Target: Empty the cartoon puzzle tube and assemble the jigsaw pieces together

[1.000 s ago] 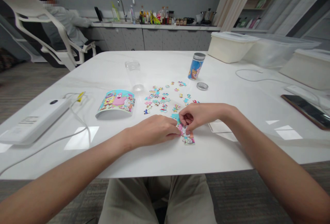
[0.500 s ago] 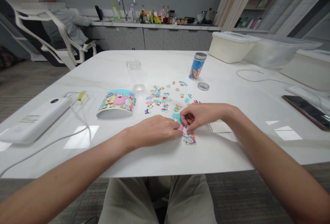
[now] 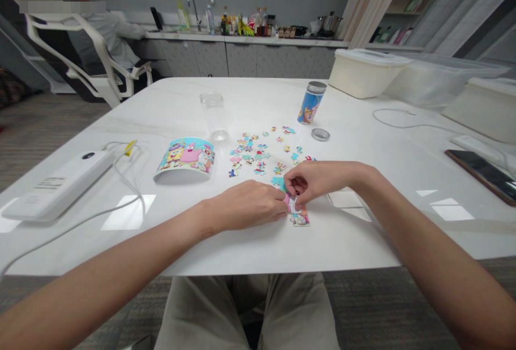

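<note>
A small joined strip of jigsaw puzzle (image 3: 301, 220) lies on the white table near its front edge, partly hidden beneath my fingers. My left hand (image 3: 250, 205) rests at its left side, fingers closed together and pressed against the pieces. From the right, my right hand (image 3: 308, 183) pinches a puzzle piece at the strip, thumb on the pale part and index finger curled. A light blue piece (image 3: 278, 182) shows at the strip's upper end. Beyond my hands, several loose jigsaw pieces (image 3: 260, 167) are scattered. To the left stands a curved cartoon picture sheet (image 3: 187, 159).
Behind the pieces stand a clear jar (image 3: 213, 116) and a blue cartoon-printed canister (image 3: 312, 104), with a round lid (image 3: 320, 134) nearby. A white power strip (image 3: 60, 186) with cable lies left, a phone (image 3: 484, 175) right. Storage boxes (image 3: 366, 73) line the far right. A person sits far left.
The view has shifted slightly, so everything sits a little further right. My left fingers have slid a touch lower along the strip's left edge; my right hand keeps its pinch.
</note>
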A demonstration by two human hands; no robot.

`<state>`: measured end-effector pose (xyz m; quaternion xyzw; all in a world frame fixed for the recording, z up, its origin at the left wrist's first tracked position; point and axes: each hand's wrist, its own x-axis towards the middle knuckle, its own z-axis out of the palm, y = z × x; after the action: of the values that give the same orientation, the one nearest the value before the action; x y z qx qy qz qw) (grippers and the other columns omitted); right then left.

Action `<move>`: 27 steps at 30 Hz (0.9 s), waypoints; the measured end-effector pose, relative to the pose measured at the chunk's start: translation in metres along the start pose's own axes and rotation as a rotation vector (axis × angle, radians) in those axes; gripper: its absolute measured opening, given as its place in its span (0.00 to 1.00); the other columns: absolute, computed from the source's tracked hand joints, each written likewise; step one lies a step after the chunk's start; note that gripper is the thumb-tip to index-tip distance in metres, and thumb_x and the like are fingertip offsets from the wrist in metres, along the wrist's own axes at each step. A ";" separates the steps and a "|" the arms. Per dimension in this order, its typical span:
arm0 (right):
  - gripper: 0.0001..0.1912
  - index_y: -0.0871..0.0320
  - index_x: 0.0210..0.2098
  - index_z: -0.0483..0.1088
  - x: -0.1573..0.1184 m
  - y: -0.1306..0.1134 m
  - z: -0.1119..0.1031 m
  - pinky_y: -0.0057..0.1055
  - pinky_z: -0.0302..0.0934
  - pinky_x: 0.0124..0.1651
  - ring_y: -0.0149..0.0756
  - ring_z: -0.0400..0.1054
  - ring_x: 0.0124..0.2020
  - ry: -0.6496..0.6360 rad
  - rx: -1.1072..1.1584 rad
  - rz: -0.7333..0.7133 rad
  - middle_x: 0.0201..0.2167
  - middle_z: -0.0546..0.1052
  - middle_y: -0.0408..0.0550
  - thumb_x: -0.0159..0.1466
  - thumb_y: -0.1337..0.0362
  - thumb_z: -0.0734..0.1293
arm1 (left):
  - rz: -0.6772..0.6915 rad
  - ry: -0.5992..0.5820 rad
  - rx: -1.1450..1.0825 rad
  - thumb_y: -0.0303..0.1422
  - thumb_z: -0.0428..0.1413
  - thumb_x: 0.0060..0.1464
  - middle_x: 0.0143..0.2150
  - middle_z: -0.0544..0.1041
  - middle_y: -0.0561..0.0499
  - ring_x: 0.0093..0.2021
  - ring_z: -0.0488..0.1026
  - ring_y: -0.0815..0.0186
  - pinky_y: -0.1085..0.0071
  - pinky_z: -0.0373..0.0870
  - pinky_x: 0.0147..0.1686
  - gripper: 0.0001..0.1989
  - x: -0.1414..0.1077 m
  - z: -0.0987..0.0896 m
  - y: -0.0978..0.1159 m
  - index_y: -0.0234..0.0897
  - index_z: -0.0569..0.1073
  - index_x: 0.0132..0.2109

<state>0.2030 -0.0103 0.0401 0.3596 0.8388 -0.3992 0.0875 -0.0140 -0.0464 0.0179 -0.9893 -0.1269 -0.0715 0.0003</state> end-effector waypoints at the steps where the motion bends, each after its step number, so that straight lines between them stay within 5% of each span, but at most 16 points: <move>1: 0.09 0.57 0.29 0.66 0.000 0.000 0.000 0.26 0.50 0.26 0.27 0.57 0.24 -0.001 -0.001 -0.002 0.23 0.64 0.38 0.55 0.62 0.70 | -0.012 -0.005 0.001 0.29 0.49 0.64 0.32 0.76 0.51 0.31 0.72 0.69 0.72 0.57 0.22 0.10 0.000 0.000 0.000 0.35 0.74 0.37; 11: 0.11 0.58 0.29 0.66 -0.002 0.000 -0.003 0.28 0.52 0.29 0.28 0.59 0.25 0.048 0.010 -0.070 0.23 0.66 0.39 0.57 0.57 0.70 | -0.155 0.028 0.087 0.43 0.52 0.59 0.41 0.75 0.44 0.38 0.72 0.61 0.68 0.67 0.34 0.16 -0.004 -0.002 -0.011 0.33 0.69 0.44; 16: 0.20 0.58 0.26 0.65 0.000 0.007 -0.012 0.28 0.48 0.28 0.27 0.55 0.23 0.391 -0.053 -0.056 0.22 0.64 0.40 0.66 0.50 0.61 | -0.076 0.056 0.060 0.47 0.52 0.57 0.51 0.71 0.40 0.49 0.69 0.55 0.59 0.67 0.49 0.24 -0.001 0.001 -0.021 0.34 0.64 0.53; 20: 0.19 0.58 0.27 0.65 0.011 0.020 -0.010 0.29 0.50 0.30 0.29 0.59 0.24 0.685 -0.143 0.063 0.23 0.68 0.43 0.69 0.54 0.57 | -0.068 0.017 0.023 0.48 0.52 0.58 0.53 0.71 0.40 0.50 0.69 0.54 0.58 0.65 0.53 0.24 0.000 0.006 -0.025 0.35 0.63 0.53; 27: 0.16 0.59 0.34 0.72 0.030 0.043 -0.006 0.29 0.55 0.40 0.36 0.69 0.37 0.901 -0.208 0.151 0.35 0.78 0.50 0.70 0.63 0.56 | -0.057 0.037 0.032 0.47 0.50 0.59 0.52 0.71 0.42 0.49 0.70 0.55 0.58 0.67 0.51 0.21 -0.002 0.008 -0.028 0.38 0.63 0.52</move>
<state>0.2110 0.0282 0.0053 0.5464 0.8003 -0.1098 -0.2210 -0.0213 -0.0200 0.0091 -0.9837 -0.1563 -0.0876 0.0166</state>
